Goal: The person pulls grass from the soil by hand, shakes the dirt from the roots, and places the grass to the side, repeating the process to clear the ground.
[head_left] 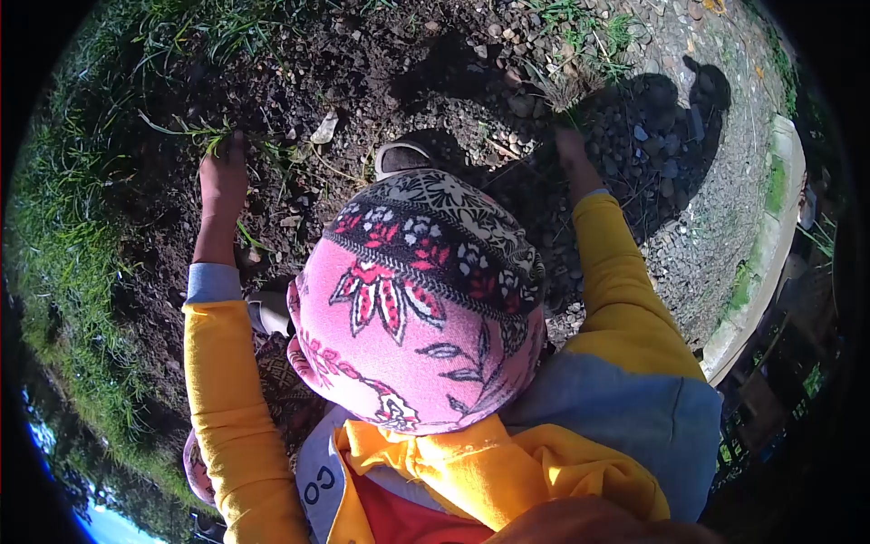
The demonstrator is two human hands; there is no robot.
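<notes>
At the left, my left hand (224, 181) reaches down to the dark soil, its fingers closed around a green weed (210, 136) with long narrow leaves. My right hand (571, 150) lies partly in shadow over the pebbly ground. Its fingers are closed at a clump of grass (566, 89) with brown, root-like strands; the fingertips are hard to make out. Both arms wear yellow sleeves. Between them, pink patterned cloth (390, 317) covers my bent knees, hiding the ground beneath.
A shoe tip (403, 160) shows beyond the cloth. Thick grass (77, 208) borders the soil (299, 54) on the left. Gravel (671, 245) spreads to the right, up to a pale concrete kerb (757, 299). A dry leaf (324, 128) lies between my hands.
</notes>
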